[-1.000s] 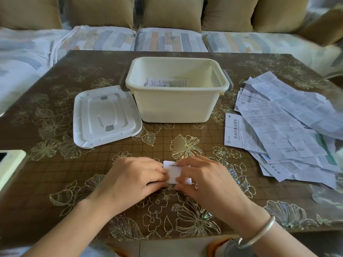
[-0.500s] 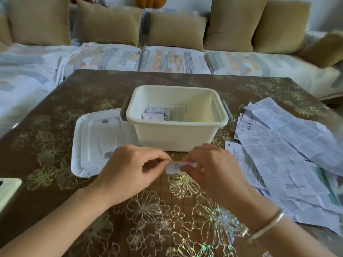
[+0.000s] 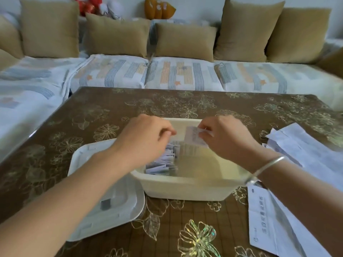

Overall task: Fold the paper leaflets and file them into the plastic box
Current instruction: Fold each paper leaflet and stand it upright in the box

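As I look down over the table [image 3: 111, 108], nearest me lie one white lid [image 3: 104, 206] on the left and a heap of loose sheets [image 3: 297, 145] on the right, too overlapped to count. Between them stands one cream box [image 3: 185, 184], with a row of folded slips [image 3: 159, 164] along its left side, too blurred to number. Both hands hang over it. My left hand [image 3: 146, 138] has curled fingers, and I cannot tell if they grasp anything. My right hand [image 3: 226, 140], with one bracelet [image 3: 265, 167] on its wrist, pinches one folded leaflet [image 3: 193, 136] upright above the box. Beyond the table, the sofa [image 3: 167, 75] carries five whole cushions [image 3: 117, 36].
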### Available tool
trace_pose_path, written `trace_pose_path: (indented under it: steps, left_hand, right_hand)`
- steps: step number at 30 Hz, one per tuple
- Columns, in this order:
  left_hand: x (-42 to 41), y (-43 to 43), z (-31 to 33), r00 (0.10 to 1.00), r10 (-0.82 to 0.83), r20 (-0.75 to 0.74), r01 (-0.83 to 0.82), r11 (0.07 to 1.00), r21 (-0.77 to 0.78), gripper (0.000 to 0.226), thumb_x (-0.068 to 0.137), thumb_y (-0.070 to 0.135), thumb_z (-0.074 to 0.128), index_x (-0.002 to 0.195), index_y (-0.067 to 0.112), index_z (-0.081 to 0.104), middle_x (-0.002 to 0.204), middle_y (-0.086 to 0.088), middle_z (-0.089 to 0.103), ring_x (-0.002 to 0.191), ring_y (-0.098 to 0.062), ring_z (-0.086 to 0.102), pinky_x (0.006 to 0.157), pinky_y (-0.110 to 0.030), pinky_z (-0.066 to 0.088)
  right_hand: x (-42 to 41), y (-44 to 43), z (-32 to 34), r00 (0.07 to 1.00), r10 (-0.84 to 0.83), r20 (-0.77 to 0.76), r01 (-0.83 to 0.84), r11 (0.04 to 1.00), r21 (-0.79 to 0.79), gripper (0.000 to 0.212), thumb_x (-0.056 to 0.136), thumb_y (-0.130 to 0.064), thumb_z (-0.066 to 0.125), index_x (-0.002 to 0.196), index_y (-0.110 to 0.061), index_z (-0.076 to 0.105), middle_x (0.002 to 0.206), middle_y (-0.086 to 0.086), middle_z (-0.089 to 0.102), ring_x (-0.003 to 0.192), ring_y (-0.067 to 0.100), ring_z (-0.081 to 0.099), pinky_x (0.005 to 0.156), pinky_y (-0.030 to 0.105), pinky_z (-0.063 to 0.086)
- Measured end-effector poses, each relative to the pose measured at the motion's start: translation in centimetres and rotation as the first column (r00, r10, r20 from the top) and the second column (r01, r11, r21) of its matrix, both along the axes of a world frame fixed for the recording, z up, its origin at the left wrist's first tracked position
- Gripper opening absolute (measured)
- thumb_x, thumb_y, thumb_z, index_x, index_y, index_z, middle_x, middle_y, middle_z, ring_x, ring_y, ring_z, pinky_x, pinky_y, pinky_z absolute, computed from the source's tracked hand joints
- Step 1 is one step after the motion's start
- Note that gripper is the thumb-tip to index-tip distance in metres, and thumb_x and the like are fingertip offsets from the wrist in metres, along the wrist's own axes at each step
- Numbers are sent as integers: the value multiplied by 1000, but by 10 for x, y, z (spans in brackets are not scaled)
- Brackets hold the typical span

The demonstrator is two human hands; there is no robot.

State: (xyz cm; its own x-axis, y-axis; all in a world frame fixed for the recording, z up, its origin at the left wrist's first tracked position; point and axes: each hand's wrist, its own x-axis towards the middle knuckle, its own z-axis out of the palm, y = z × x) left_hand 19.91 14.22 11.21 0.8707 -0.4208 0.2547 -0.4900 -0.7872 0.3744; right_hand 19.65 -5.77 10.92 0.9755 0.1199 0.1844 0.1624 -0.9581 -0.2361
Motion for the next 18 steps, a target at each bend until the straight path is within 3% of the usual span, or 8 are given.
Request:
trace_pose_path:
  steps: [3, 6, 12, 16, 18]
  left_hand:
    - [15, -13, -14, 988, -19, -151, 59, 963, 264, 25, 95, 24, 53, 114, 26, 70, 108, 4, 71, 96, -19, 64, 86, -31, 52]
    - [18, -20, -26, 978, 36, -207, 71, 873, 483, 27, 96, 30, 55, 115, 13, 63, 89, -2, 57, 85, -26, 56, 73, -35, 48]
    - [22, -21, -32, 986, 15, -165, 77, 842, 533, 41, 90, 29, 65, 126, 12, 57, 115, -4, 55, 92, -20, 47, 76, -31, 41]
    - [25, -21, -30, 994, -6, -107, 71, 789, 610, 28, 89, 31, 68, 109, 12, 62, 107, -4, 49, 104, -22, 48, 82, -35, 43]
    - [26, -22, -30, 996, -33, -79, 75, 769, 635, 24, 88, 30, 70, 104, 13, 62, 98, -2, 42, 103, -23, 49, 78, -35, 41]
  right_hand:
    - [15, 14, -10, 1000, -13, -18, 9, 980, -201, 19, 89, -22, 50, 95, -21, 68, 86, 6, 66, 68, 28, 53, 51, 26, 36]
    - [19, 23, -16, 999, 37, 8, -32, 938, -344, 15, 89, -16, 53, 94, -16, 67, 88, 8, 66, 77, 32, 62, 53, 29, 33]
    - [25, 31, -19, 991, 117, 65, -77, 897, -434, 10, 91, -16, 56, 91, -15, 66, 94, 7, 66, 85, 32, 65, 57, 30, 36]
    - [25, 34, -20, 987, 143, 72, -90, 866, -493, 20, 96, -27, 49, 93, -16, 65, 97, 6, 65, 89, 32, 64, 58, 31, 31]
    - [23, 34, -19, 990, 126, 57, -80, 858, -508, 16, 94, -21, 50, 93, -15, 65, 98, 8, 66, 91, 33, 64, 59, 31, 32]
